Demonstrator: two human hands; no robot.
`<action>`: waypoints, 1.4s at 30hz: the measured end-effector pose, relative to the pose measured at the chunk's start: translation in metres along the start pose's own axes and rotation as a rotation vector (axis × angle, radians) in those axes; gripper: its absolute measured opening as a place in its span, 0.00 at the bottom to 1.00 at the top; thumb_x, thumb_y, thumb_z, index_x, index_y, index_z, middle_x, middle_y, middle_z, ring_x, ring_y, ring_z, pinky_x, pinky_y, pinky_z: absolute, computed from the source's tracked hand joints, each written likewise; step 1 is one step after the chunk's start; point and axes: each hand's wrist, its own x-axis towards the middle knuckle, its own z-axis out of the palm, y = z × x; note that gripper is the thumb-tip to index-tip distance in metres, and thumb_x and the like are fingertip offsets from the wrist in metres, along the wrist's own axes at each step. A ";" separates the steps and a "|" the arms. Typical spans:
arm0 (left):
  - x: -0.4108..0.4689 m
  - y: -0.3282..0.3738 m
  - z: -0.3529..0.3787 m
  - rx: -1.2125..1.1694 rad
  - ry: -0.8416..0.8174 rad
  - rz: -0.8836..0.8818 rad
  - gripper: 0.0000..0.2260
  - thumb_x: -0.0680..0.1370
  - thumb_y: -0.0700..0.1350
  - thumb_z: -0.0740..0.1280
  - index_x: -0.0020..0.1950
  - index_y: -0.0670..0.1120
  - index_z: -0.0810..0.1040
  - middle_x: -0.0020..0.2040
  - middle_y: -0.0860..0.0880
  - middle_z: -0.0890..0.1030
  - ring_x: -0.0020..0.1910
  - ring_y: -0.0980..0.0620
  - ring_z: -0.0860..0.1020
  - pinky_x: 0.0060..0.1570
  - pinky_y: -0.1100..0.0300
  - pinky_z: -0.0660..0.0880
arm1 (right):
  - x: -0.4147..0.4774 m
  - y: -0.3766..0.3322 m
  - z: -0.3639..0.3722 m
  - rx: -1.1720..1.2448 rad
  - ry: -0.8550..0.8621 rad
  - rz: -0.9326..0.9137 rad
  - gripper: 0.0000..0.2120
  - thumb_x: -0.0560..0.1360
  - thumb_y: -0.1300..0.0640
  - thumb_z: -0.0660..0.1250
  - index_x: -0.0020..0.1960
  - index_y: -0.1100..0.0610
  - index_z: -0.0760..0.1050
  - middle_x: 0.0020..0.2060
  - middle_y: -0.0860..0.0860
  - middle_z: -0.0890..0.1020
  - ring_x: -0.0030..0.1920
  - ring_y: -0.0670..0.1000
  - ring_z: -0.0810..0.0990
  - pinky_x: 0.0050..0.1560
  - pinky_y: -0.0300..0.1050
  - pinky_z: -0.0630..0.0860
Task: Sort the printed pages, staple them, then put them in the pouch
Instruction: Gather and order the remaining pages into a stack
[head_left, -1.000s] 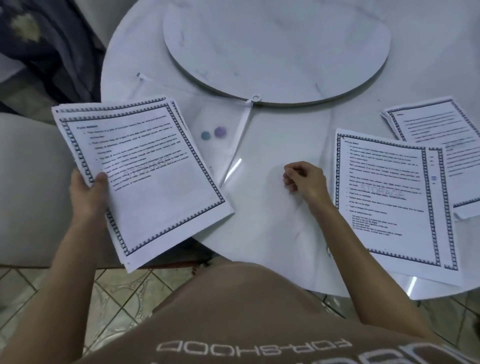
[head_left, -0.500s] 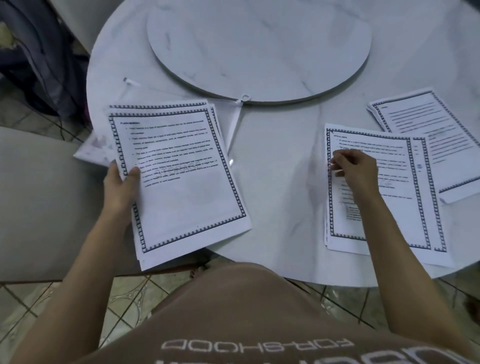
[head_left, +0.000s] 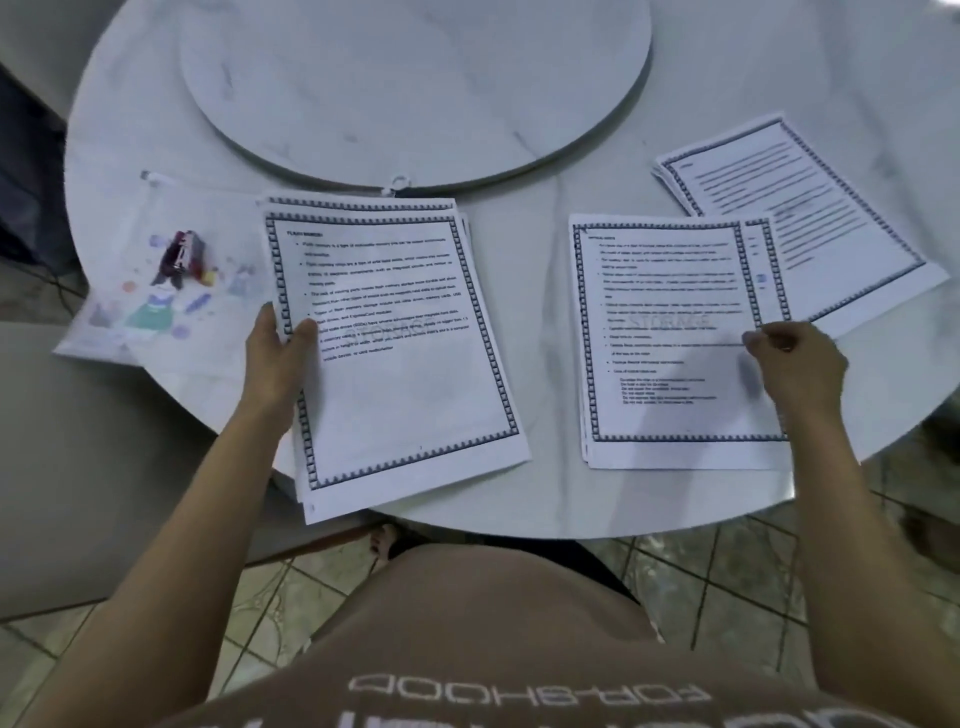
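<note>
so the right hand (head_left: 795, 364) is pinching the right edge of the middle stack (head_left: 670, 332), long axis running away from the person, while the left hand (head_left: 283, 353) grips the left stack (head_left: 395, 364) overlapping the pouch (head_left: 156, 270)

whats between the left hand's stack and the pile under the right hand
Head view: only bare white marble tabletop between the stack of bordered printed pages in the left hand and the pile of printed pages the right hand pinches.

White pages (head_left: 410, 395), black text, dark toothed borders all round; bench (head_left: 540, 312) white marble with grey veins; pouch (head_left: 130, 270) clear with pastel cartoon prints.
</note>
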 end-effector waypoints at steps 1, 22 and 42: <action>-0.001 0.001 0.006 0.005 -0.012 0.004 0.13 0.80 0.39 0.59 0.65 0.41 0.69 0.59 0.46 0.76 0.56 0.47 0.75 0.57 0.53 0.73 | 0.001 0.008 -0.003 -0.024 0.010 0.027 0.19 0.75 0.55 0.67 0.62 0.65 0.73 0.58 0.62 0.77 0.60 0.59 0.75 0.58 0.40 0.66; -0.030 -0.009 0.074 0.019 -0.017 0.009 0.07 0.80 0.37 0.59 0.56 0.46 0.68 0.56 0.48 0.75 0.54 0.50 0.74 0.55 0.60 0.70 | 0.011 0.045 -0.024 -0.191 -0.025 0.220 0.28 0.70 0.53 0.71 0.66 0.61 0.66 0.64 0.60 0.69 0.66 0.61 0.66 0.67 0.57 0.62; -0.034 -0.012 0.080 0.082 -0.011 0.056 0.11 0.80 0.37 0.58 0.62 0.42 0.69 0.58 0.48 0.75 0.55 0.51 0.73 0.57 0.59 0.70 | 0.001 0.031 -0.034 0.222 -0.337 0.145 0.03 0.75 0.57 0.66 0.43 0.54 0.77 0.44 0.55 0.81 0.43 0.55 0.79 0.49 0.49 0.76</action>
